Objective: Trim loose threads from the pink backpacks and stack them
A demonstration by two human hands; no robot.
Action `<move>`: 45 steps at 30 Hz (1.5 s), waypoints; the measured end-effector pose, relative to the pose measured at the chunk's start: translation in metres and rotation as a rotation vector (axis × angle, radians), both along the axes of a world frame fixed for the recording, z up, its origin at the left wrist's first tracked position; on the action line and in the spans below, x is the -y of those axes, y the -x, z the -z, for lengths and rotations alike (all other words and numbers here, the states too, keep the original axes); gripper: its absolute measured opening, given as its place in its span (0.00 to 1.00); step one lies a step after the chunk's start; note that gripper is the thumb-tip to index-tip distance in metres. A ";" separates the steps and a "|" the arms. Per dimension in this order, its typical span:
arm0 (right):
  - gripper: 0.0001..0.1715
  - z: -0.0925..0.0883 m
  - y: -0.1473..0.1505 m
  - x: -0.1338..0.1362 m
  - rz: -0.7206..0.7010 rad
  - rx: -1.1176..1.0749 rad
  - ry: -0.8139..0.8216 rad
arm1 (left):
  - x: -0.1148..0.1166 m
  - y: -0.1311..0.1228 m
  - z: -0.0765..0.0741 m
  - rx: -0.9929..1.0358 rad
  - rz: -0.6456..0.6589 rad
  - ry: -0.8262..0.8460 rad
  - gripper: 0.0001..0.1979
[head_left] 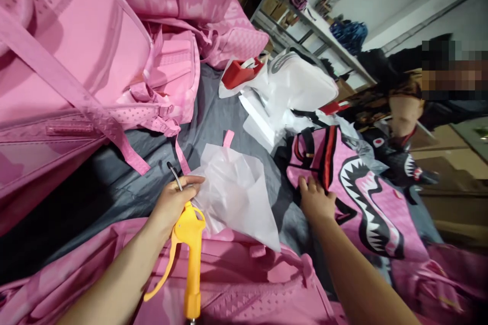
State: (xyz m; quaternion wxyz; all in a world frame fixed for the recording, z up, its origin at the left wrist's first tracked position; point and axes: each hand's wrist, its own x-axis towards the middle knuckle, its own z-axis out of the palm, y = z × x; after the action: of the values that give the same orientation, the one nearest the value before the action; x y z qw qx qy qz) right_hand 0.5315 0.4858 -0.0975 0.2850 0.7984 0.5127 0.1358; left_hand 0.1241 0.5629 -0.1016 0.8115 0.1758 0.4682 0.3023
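Note:
My left hand [176,202] is closed around the metal nozzle end of a yellow air blow gun [188,226], whose handle and lever hang down toward me. Its fingertips touch the edge of a frosted plastic bag [232,177] that lies just to the right. A small pink tab [229,138] sticks out at the bag's far edge. My right hand [317,200] rests on the near left end of a pink bag [375,203] with a black-and-white shark mouth, fingers apart beside its red-edged zipper. In front of me lies an open pink backpack [244,284].
Large pink backpacks [84,51] are piled at the left. White-wrapped bags [301,78] lie farther back on the dark cover [213,96]. A co-worker [406,106] is at the right near cardboard boxes [446,162]. Shelves [316,25] stand behind.

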 end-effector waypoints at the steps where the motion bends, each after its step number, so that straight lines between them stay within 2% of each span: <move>1: 0.32 -0.006 0.001 0.010 0.061 -0.018 0.020 | 0.000 0.000 0.000 -0.004 0.002 -0.004 0.21; 3: 0.26 -0.022 0.012 0.017 0.243 -0.133 0.014 | 0.001 0.000 0.001 -0.014 0.006 -0.011 0.21; 5: 0.28 -0.041 0.031 0.007 0.327 -0.457 -0.079 | 0.001 0.000 0.003 -0.021 0.018 -0.023 0.21; 7: 0.33 -0.054 0.052 -0.012 0.228 -0.892 -0.159 | 0.001 0.000 0.006 -0.022 0.024 -0.042 0.23; 9: 0.35 -0.057 0.072 -0.034 0.101 -1.106 -0.137 | 0.001 -0.001 0.007 -0.021 0.026 -0.056 0.25; 11: 0.39 -0.048 0.085 -0.059 0.112 -0.987 -0.071 | 0.002 -0.001 0.008 -0.025 0.038 -0.055 0.27; 15: 0.45 -0.012 0.098 -0.114 0.258 -0.587 -0.020 | 0.002 -0.001 0.007 -0.027 0.052 -0.060 0.26; 18: 0.35 0.009 0.105 -0.144 0.247 -0.491 -0.021 | 0.003 -0.002 0.007 -0.010 0.025 -0.090 0.23; 20: 0.26 0.015 0.109 -0.151 0.224 -0.455 -0.052 | 0.002 -0.003 0.008 -0.018 0.001 -0.094 0.21; 22: 0.24 0.013 0.110 -0.152 0.205 -0.421 -0.064 | 0.002 -0.005 0.007 -0.043 -0.011 -0.092 0.20; 24: 0.23 0.003 0.109 -0.153 0.184 -0.401 -0.134 | 0.002 -0.005 0.007 -0.079 0.002 -0.088 0.20; 26: 0.23 -0.015 0.109 -0.154 0.145 -0.455 -0.332 | 0.002 -0.005 0.007 -0.118 0.018 -0.095 0.21; 29: 0.20 -0.053 0.122 -0.151 -0.013 -0.765 -0.642 | 0.002 -0.005 0.006 -0.169 0.007 -0.122 0.23; 31: 0.18 -0.080 0.143 -0.139 -0.155 -0.972 -0.649 | 0.002 -0.005 0.006 -0.187 -0.008 -0.123 0.23; 34: 0.14 -0.110 0.179 -0.110 -0.265 -1.103 -0.493 | 0.003 -0.006 0.005 -0.151 -0.012 -0.095 0.24; 36: 0.11 -0.122 0.194 -0.090 -0.213 -1.206 -0.510 | 0.003 -0.007 0.004 -0.111 -0.013 -0.077 0.25; 40: 0.09 -0.134 0.199 -0.074 -0.038 -1.544 -0.759 | 0.004 -0.007 0.003 -0.083 -0.018 -0.089 0.23; 43: 0.13 -0.136 0.196 -0.077 0.056 -1.736 -0.648 | 0.005 -0.007 0.004 -0.075 -0.013 -0.106 0.22; 45: 0.15 -0.131 0.197 -0.083 0.030 -1.607 -0.566 | 0.005 -0.006 0.005 -0.072 -0.015 -0.114 0.23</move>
State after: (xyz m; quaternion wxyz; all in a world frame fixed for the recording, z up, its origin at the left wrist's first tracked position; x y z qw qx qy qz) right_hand 0.3349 0.5683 0.0332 -0.3740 0.7003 0.4951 -0.3530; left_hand 0.1305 0.5575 -0.1069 0.7806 0.2288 0.4802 0.3282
